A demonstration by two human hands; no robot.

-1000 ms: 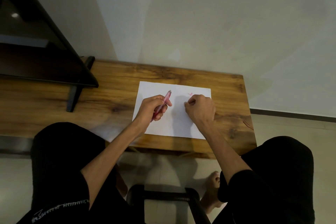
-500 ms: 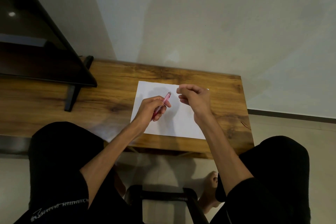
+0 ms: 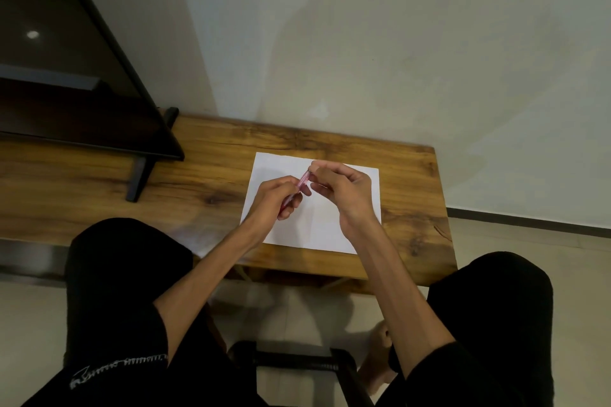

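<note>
The left hand (image 3: 276, 196) grips the lower part of a pink pen (image 3: 303, 179) with curled fingers, and the right hand (image 3: 344, 190) pinches the upper end of the same pen between thumb and fingertips. The pen is tilted and is held in the air just above a white sheet of paper (image 3: 314, 228), which lies flat on the wooden table (image 3: 198, 182). At the left on this table stands a dark flat screen (image 3: 66, 76) on its foot, well apart from the paper.

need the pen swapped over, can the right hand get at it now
Likely yes: the right hand pinches the upper end of the pen; the left hand grips only the lower part, with nothing between.
</note>
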